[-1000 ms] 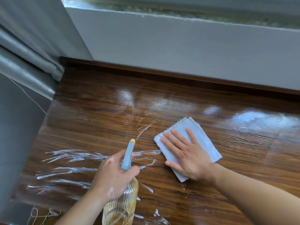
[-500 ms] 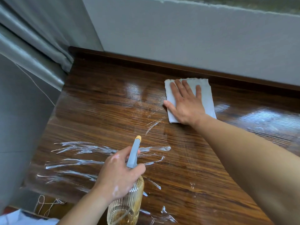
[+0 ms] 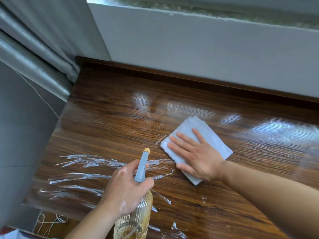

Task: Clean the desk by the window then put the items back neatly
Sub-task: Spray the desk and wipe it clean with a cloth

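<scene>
The left hand [image 3: 126,190] clamps a spray bottle [image 3: 133,221] of amber liquid [image 3: 128,232]; right hand [image 3: 198,157] flat on cloth [image 3: 213,135].

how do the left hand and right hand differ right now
The left hand is curled round the spray bottle; the right hand lies flat, fingers straight, on the folded cloth. The left hand sits nearer the front edge of the desk; the right hand is farther in. White streaks surround the left hand; the wood by the right hand shows few. Both are bare.
</scene>
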`<move>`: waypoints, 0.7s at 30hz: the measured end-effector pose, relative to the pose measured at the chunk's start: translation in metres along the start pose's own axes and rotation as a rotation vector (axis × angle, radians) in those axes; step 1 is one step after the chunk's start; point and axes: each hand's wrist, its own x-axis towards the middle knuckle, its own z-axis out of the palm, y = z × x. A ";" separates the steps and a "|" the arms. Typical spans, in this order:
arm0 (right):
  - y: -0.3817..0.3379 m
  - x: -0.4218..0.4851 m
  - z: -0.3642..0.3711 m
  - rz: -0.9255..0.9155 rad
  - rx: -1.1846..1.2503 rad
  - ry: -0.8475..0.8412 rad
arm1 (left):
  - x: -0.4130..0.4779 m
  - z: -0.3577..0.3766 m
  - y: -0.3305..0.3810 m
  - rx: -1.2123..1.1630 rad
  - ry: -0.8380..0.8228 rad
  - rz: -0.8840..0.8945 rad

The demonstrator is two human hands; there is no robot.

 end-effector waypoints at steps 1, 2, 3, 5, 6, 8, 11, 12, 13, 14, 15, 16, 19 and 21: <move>-0.002 -0.005 0.002 -0.020 0.006 -0.002 | 0.001 -0.001 0.000 0.000 -0.001 0.002; -0.003 -0.007 0.004 -0.027 0.013 0.001 | 0.002 -0.002 0.000 0.000 0.000 0.003; -0.003 -0.007 0.004 -0.023 0.023 0.006 | 0.003 -0.003 0.000 0.001 0.001 0.004; -0.001 0.000 0.002 0.010 0.031 0.020 | 0.005 -0.004 -0.002 0.002 0.001 0.005; 0.001 0.007 -0.002 0.042 0.027 0.028 | 0.006 -0.005 -0.003 0.001 0.004 0.003; 0.008 0.027 -0.013 0.139 0.015 0.039 | 0.008 -0.005 -0.005 0.002 0.007 0.002; 0.027 0.067 -0.032 0.277 0.022 0.078 | 0.007 -0.004 -0.009 0.002 -0.002 0.005; 0.034 0.080 -0.037 0.310 0.042 0.095 | 0.006 -0.003 -0.010 0.004 0.000 0.002; 0.040 0.093 -0.042 0.339 0.065 0.112 | 0.005 -0.002 -0.011 0.006 0.005 -0.001; 0.044 0.104 -0.045 0.364 0.087 0.130 | 0.004 -0.002 -0.012 0.006 0.012 0.001; 0.046 0.113 -0.048 0.385 0.102 0.146 | 0.003 -0.002 -0.013 0.007 0.019 0.003; 0.047 0.120 -0.049 0.400 0.111 0.159 | 0.002 -0.002 -0.014 0.005 0.026 0.006; 0.045 0.128 -0.047 0.416 0.114 0.178 | -0.002 -0.001 -0.016 0.001 0.041 0.009; 0.043 0.125 -0.045 0.398 0.093 0.165 | -0.004 -0.001 -0.017 0.001 0.045 0.012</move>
